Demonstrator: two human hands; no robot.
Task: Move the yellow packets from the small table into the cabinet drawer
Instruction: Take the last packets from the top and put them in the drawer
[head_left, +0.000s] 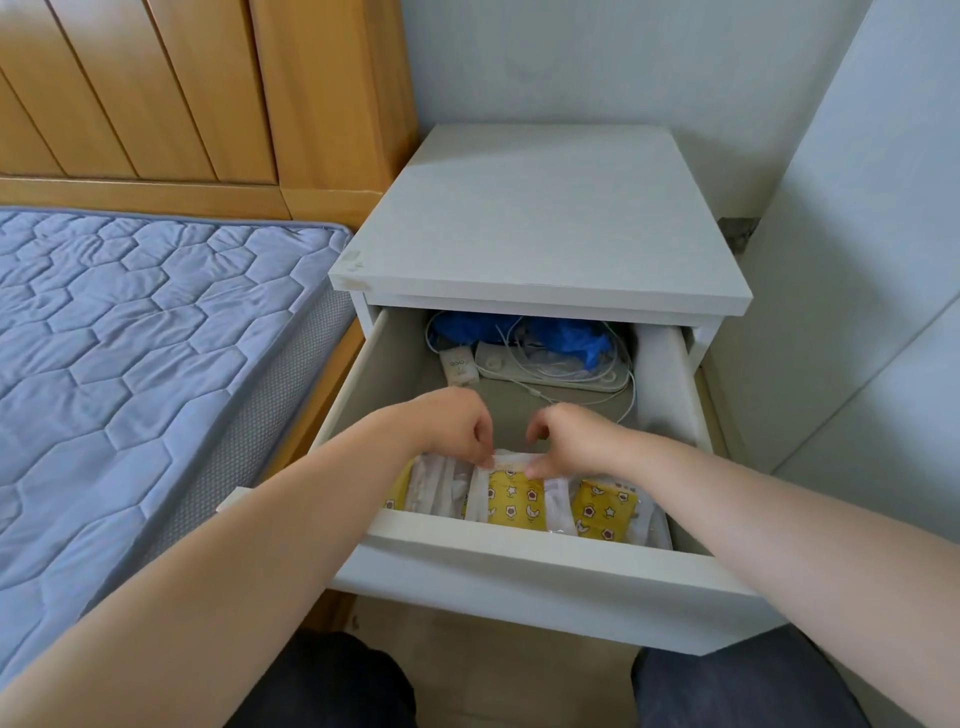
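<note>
The white cabinet's drawer (519, 551) is pulled out towards me. Several yellow packets with star and flower prints stand in a row along its front. My left hand (457, 423) and my right hand (574, 441) both pinch the white top edge of the middle yellow packet (511, 501). Another yellow packet (605, 509) stands to its right. A clear-wrapped packet (436, 486) with a yellow edge stands to the left, partly hidden by my left wrist.
White cables, a white power strip (550, 366) and blue material (566, 332) fill the drawer's back. The cabinet's white top (540, 218) is bare. A bed with a blue quilted mattress (130, 353) lies left; a white wall panel (857, 291) stands right. My knees are below.
</note>
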